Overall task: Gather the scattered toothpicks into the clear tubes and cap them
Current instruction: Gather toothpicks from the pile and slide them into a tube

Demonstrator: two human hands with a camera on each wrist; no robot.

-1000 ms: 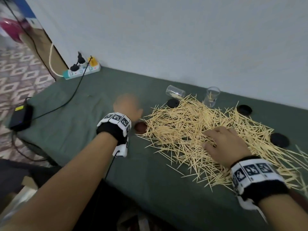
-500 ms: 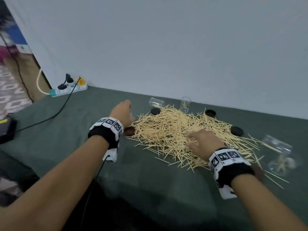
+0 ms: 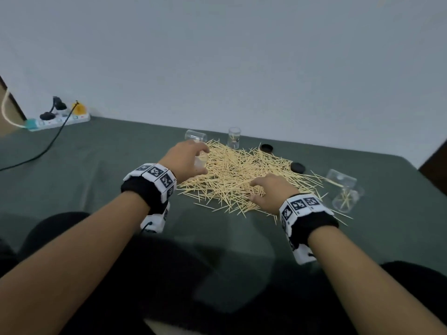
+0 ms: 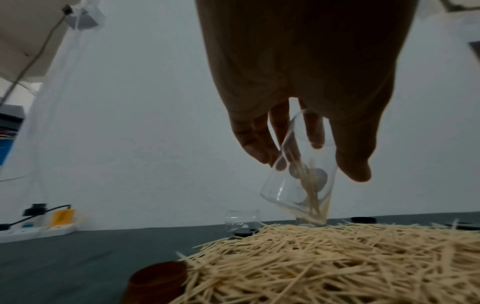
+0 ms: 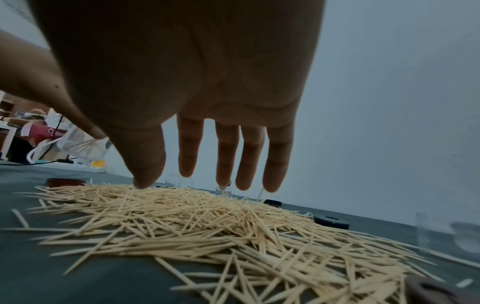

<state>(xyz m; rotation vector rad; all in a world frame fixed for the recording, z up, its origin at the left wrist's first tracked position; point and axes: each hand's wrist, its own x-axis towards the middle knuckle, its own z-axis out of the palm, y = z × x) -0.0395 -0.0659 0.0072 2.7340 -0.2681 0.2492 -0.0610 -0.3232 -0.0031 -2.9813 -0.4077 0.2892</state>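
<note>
Since 0.5 s ago: L hand [image 3: 187,160], then bare at the pile's left edge, now grips a clear tube [image 3: 201,158]; R hand [image 3: 273,192] sits on the near-right part of the pile as before.

Head view: toothpicks [image 3: 242,175] lie criss-cross, no common axis, on the green desk [image 3: 96,180], just ahead of both hands. L hand holds the tube over the pile's far-left edge. R hand is palm down, not clenched, fingers resting on the sticks; nearer the bulk of the pile. Other tubes: one on its side [image 3: 195,136], one upright [image 3: 234,137], two at far right [image 3: 343,189]. Caps [image 3: 267,148] lie along the far side.

L wrist view: thumb and fingers [image 4: 255,142] curl round the tube [image 4: 301,174], tilted, closed end down, a few sticks inside, clear of the pile.

R wrist view: fingers [image 5: 226,156] hang straight, grasping nothing, tips at the pile [image 5: 207,222]. Judgement: next, R pinches a bundle, aligns it, and carries it left to the tube's mouth.
</note>
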